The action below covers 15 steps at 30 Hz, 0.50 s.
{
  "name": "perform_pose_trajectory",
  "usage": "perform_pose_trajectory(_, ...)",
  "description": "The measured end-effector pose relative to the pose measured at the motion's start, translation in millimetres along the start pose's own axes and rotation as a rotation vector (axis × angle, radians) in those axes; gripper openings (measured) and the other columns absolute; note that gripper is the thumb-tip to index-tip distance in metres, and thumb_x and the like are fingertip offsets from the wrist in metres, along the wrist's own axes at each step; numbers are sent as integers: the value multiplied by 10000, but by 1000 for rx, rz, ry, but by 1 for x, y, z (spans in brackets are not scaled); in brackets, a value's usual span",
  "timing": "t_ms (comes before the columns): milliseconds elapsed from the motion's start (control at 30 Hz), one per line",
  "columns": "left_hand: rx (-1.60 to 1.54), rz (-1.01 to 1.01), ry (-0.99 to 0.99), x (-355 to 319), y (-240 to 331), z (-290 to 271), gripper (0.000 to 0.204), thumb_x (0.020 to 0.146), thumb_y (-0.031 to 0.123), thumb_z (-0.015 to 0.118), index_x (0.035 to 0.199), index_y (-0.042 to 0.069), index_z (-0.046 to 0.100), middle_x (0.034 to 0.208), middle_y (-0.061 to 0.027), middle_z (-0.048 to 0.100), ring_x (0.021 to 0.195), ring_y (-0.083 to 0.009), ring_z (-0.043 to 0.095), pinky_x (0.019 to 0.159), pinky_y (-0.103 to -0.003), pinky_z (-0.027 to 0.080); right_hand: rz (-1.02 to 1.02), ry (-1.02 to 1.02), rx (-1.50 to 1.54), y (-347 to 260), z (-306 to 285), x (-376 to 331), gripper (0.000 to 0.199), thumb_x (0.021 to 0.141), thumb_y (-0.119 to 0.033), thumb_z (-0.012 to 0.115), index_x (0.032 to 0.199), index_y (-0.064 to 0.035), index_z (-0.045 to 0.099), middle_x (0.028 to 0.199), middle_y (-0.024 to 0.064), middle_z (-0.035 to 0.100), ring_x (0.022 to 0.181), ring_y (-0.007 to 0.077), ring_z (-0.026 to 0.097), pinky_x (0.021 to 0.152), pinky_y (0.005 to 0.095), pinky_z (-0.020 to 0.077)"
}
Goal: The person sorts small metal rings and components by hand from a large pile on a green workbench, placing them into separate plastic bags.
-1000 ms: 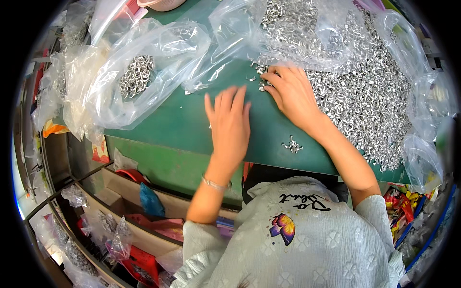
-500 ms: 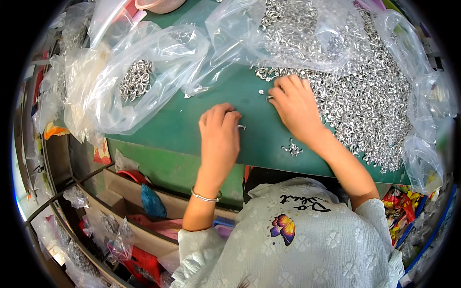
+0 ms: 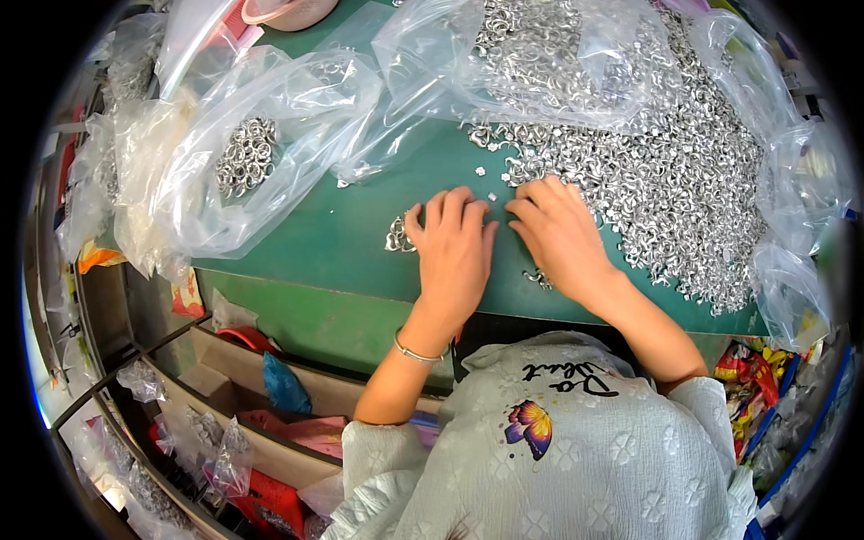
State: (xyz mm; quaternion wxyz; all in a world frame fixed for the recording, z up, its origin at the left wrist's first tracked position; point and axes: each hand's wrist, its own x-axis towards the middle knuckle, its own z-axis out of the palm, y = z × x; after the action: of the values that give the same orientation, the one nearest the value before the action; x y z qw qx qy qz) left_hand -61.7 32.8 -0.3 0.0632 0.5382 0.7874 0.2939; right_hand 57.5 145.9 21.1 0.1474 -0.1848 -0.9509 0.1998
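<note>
My left hand (image 3: pixel 453 247) rests over the green tabletop (image 3: pixel 360 261) with its fingers apart and pointing away from me. Beside its fingers on the left lies a small cluster of silver metal pieces (image 3: pixel 399 236), curved or ring-like. My right hand (image 3: pixel 562 236) is just to the right, at the near left edge of a big heap of small shiny curved metal pieces (image 3: pixel 693 189). Its fingers are bent and the thumb stands apart; I see nothing held, though the fingertips' undersides are hidden. A few loose pieces (image 3: pixel 537 279) lie partly hidden under my right wrist.
A clear plastic bag (image 3: pixel 310 112) on the left holds silver rings (image 3: pixel 246 157). Another clear bag (image 3: pixel 567 108) lies over the heap's far part. A pink bowl (image 3: pixel 288 13) stands at the far edge. Compartments with bagged parts (image 3: pixel 229 450) are below left; colourful packets (image 3: pixel 751 382) lie below right.
My left hand has shifted right and spread its fingers, uncovering the small cluster on its left. A small piece seen at its fingers no longer shows. My right hand has drawn slightly nearer me.
</note>
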Motion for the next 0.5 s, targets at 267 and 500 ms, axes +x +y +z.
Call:
perform_pose_trajectory(267,171,-43,83,-13,-14,-23,227,784,-24,618,983,76,574,1103,-86,538,1124,-286,497,1020,-551,264,1,73,5,18,-9,-14,223,743,-100,720,945,-76,628,1017,61,559,969,253,505,794,373,401)
perform_pose_trajectory(500,-32,31,14,14,11,-1,337,805,87,696,1124,81,587,1142,-87,523,1071,-276,492,943,-442,317,7,69,-90,27,-18,-19,136,751,-92,707,868,-71,642,1048,35,573,1000,238,507,860,391,366)
